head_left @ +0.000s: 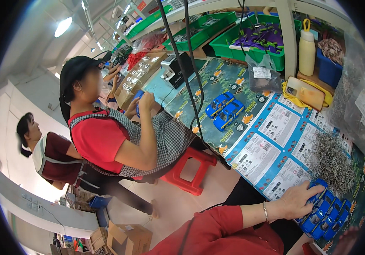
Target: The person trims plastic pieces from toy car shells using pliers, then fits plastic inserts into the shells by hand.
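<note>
My left hand [295, 202] reaches in from the lower edge, a bracelet on its wrist. Its fingers are closed on a blue toy car [318, 184] at the upper end of a tight row. Several more blue toy cars [326, 214] stand side by side against it, near the table's right edge. Just beyond them lies a tangled heap of thin metal pins or wires [331, 161]. A dim reddish shape at the lower right rim may be my right hand [349, 240]; its fingers cannot be made out.
Printed card sheets [254, 155] cover the table. Two blue toy cars [229, 117] stand farther off. At the back are a phone [305, 92] on yellow cloth, a bottle [306, 53] and green bins [229, 42]. Black cables [193, 72] hang down. A co-worker [106, 127] sits at left.
</note>
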Motion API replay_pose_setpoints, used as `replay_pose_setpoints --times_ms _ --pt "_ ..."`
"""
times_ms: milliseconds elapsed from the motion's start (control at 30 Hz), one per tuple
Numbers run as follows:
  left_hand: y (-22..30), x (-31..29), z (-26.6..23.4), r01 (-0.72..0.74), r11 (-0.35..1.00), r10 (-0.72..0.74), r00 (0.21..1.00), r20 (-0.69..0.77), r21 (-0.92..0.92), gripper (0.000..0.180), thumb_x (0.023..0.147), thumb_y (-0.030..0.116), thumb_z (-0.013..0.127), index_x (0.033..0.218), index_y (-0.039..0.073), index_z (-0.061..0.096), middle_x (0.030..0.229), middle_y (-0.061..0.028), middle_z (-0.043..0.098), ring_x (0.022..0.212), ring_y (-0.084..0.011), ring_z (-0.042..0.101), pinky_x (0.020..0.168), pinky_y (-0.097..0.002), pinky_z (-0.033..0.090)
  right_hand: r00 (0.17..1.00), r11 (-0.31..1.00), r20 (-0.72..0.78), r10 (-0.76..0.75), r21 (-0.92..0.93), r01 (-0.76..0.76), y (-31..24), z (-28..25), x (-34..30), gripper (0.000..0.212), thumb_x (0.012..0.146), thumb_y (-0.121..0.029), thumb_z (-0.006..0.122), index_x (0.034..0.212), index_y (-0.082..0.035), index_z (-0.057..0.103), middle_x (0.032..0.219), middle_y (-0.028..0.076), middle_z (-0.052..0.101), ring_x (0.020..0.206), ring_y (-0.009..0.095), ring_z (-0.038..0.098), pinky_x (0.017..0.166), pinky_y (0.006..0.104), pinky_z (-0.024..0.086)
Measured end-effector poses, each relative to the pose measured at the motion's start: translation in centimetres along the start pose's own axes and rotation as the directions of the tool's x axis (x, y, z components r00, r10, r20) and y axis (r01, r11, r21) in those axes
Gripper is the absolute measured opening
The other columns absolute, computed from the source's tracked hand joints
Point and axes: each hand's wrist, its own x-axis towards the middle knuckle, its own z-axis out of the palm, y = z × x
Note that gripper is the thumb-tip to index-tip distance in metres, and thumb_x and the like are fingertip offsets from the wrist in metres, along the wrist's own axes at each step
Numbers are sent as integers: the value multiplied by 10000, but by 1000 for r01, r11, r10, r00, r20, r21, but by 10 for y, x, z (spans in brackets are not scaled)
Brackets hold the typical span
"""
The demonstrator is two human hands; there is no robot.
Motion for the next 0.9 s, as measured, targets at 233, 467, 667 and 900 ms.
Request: replay_pose_setpoints --times_ms 233,467,667,900 --pt "-17 -4 -19 222 208 -119 972 201 -953 576 793 84 451 1342 45 281 1070 -82 522 934 -120 523 780 -258 447 886 971 422 192 49 -234 8 60 -30 462 857 -232 569 1204 27 407 1139 152 495 983 269 500 877 397 393" --pt "-59 -40 -40 -24 -57 -212 977 -11 -998 677 805 172 629 1367 163 250 1211 -88 452 966 -208 533 726 -341 521 776 929 513 366 -246 -276 -7 130 -19 403 769 -70 542 1151 39 478 1018 121 578 926 204 559 828 312 438" --pt "-71 -32 -61 -245 -27 -307 925 -225 -969 615 779 50 561 1321 178 299 1128 -156 496 937 -270 555 775 -432 514 706 704 664 248 -624 339 -36 167 11 299 785 -202 600 990 9 548 818 188 580 755 361 561 651 383 442" --pt "-76 -32 -55 -211 -84 -272 945 -181 -974 536 743 86 555 1244 43 370 1092 -158 522 866 -260 563 744 -391 500 666 219 512 542 -851 477 -42 205 48 346 823 -345 518 874 -6 563 799 211 602 805 394 571 705 463 447"
